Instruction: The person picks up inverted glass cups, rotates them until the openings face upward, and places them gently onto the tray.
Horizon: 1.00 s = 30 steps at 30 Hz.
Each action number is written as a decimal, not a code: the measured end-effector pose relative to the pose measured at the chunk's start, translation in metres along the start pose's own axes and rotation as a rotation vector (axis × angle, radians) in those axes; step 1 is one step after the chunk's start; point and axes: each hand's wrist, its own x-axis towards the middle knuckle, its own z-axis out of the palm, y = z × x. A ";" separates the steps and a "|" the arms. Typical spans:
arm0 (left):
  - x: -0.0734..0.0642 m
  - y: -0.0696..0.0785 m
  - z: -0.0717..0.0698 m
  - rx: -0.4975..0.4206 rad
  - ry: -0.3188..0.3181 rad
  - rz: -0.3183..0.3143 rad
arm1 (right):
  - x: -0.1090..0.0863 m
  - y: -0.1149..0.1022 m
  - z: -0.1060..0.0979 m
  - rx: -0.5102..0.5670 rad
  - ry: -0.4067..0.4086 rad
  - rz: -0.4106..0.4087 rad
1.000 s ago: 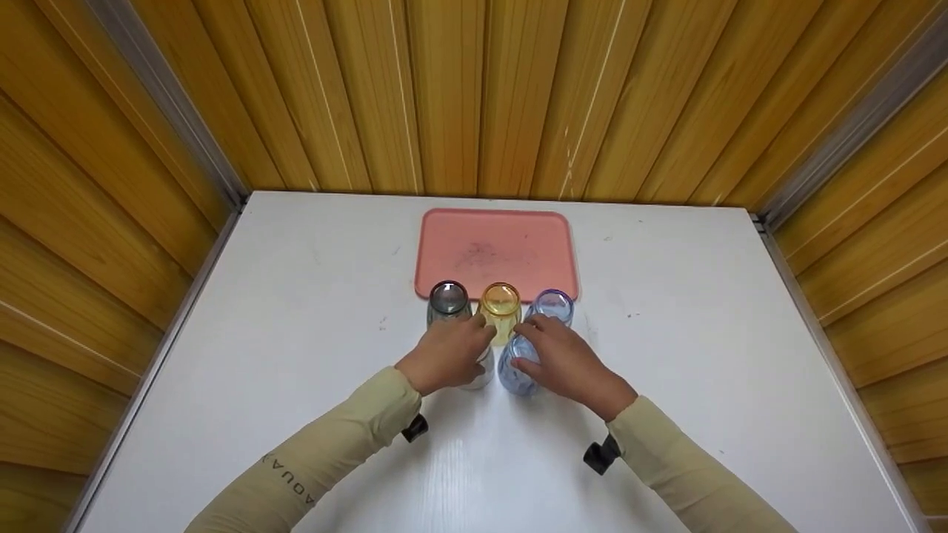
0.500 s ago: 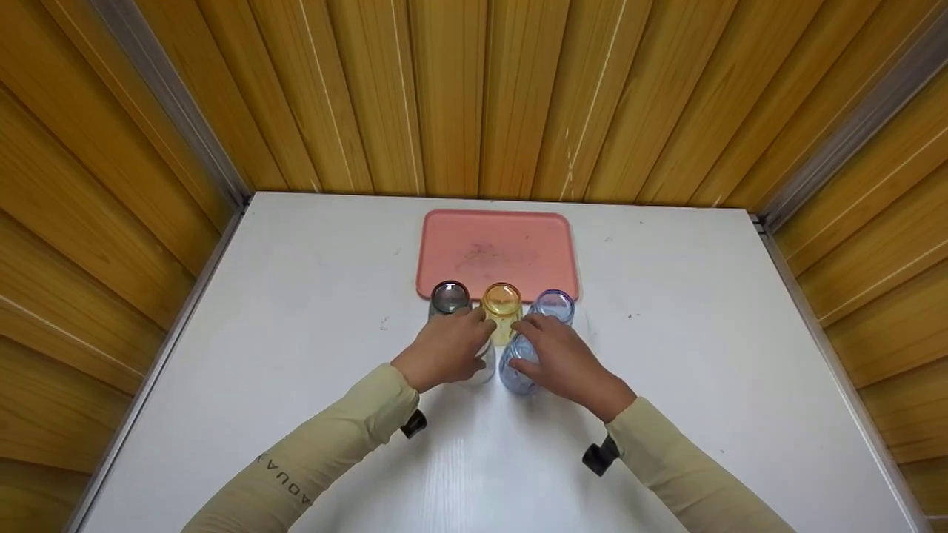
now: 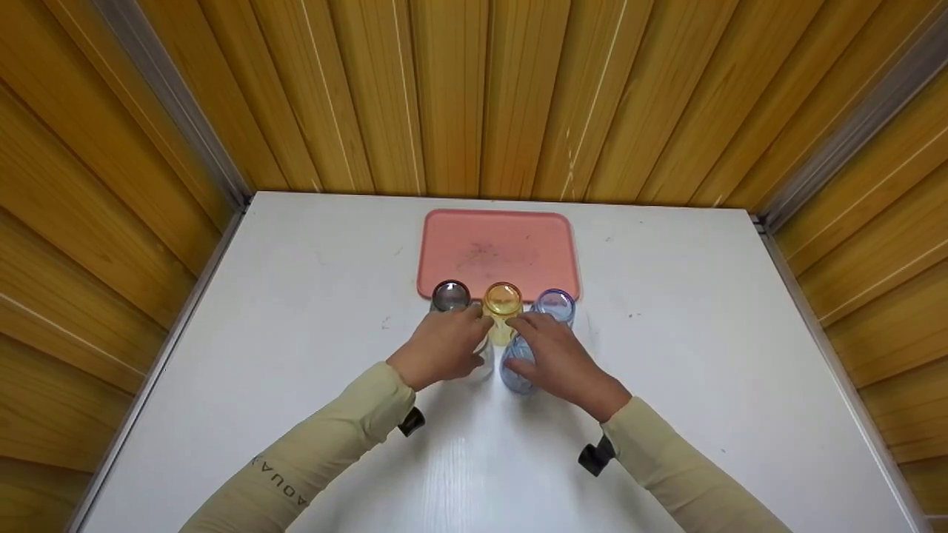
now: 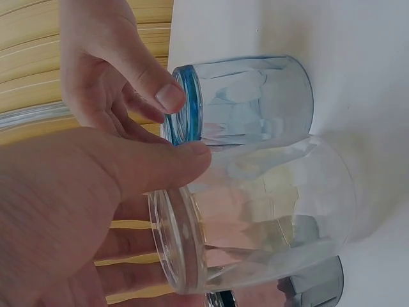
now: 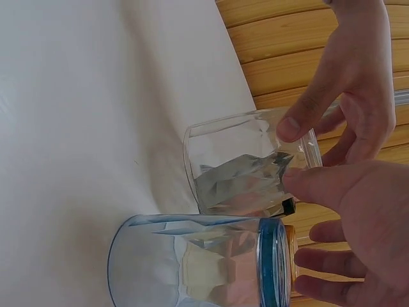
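Observation:
Several drinking glasses stand upside down, thick bases up. My left hand (image 3: 443, 348) is at the near left clear glass (image 4: 275, 217); its thumb and spread fingers sit close about the base. My right hand (image 3: 559, 363) is in the same pose at the near right light-blue glass (image 5: 192, 256), thumb to one side and fingertips right at the base. Both hands look loose, their fingers not wrapped round the glass walls. Behind them stand a smoky grey glass (image 3: 451, 295), a yellow glass (image 3: 503, 299) and a blue-rimmed glass (image 3: 555, 303), partly hidden by the hands.
A pink tray (image 3: 496, 237) lies flat just behind the glasses, toward the back of the white table (image 3: 689, 311). Wood-patterned panels (image 3: 474, 96) rise at the back and both sides. Each sleeved wrist bears a small black camera (image 3: 596, 457).
My left hand has shifted slightly away from me and left; the right has drifted slightly left. The glasses keep their arrangement.

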 end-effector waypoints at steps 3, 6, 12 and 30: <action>-0.001 0.000 -0.001 -0.003 0.005 -0.009 | 0.001 -0.001 0.001 0.011 -0.002 0.010; -0.002 0.000 -0.001 0.001 0.025 -0.006 | 0.001 -0.001 0.003 0.008 -0.001 -0.001; -0.004 0.000 -0.003 -0.005 0.058 -0.001 | 0.002 -0.002 0.006 -0.004 -0.003 -0.021; -0.009 0.000 -0.011 -0.013 0.066 -0.016 | 0.003 -0.008 0.011 0.045 -0.019 0.005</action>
